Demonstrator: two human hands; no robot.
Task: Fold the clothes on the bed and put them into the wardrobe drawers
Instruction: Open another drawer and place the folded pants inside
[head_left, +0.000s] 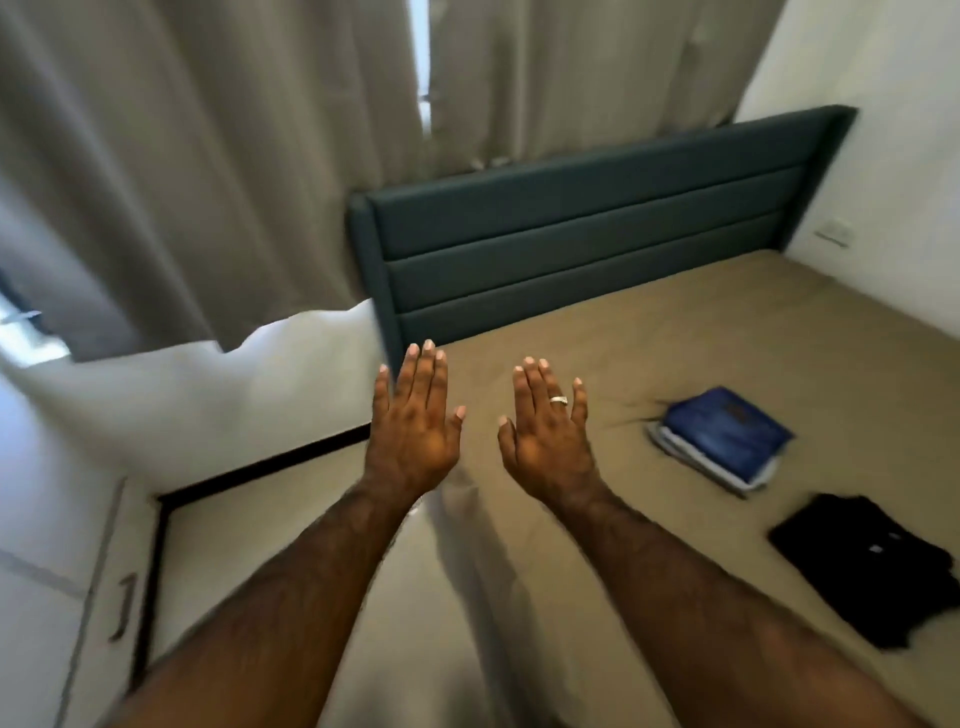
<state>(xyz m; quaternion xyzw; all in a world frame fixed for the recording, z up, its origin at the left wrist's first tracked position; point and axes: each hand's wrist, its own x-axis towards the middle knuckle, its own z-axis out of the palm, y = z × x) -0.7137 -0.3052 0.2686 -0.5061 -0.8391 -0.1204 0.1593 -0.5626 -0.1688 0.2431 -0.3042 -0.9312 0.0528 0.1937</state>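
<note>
Both hands were held out in front of the person at the same height, backs toward the camera, fingers straight and close together, and neither hand held anything. The left hand (413, 426) was raised over the left edge of the bed (649, 353), with its fingertips in line with the lower corner of the headboard (571, 244). The right hand (545, 431) was just beside it, apart from it by a narrow gap, and carried a ring (558, 400) on one finger. Both forearms were bare and ran back to the lower edge of the view.

The clothes lay on the tan bed sheet to the right of the hands, well apart from them. A folded stack (719, 439) with a blue denim garment on top and lighter layers beneath it lay nearest the right hand. A folded black garment (867, 566) lay nearer the camera, close to the right edge of the view, apart from the stack.

The dark teal padded headboard stood at the far end of the bed. Grey curtains (208, 156) hung behind and to the left of it. A white cabinet front with a handle (122, 608) was at the lower left, blurred; whether it was the wardrobe could not be determined.
</note>
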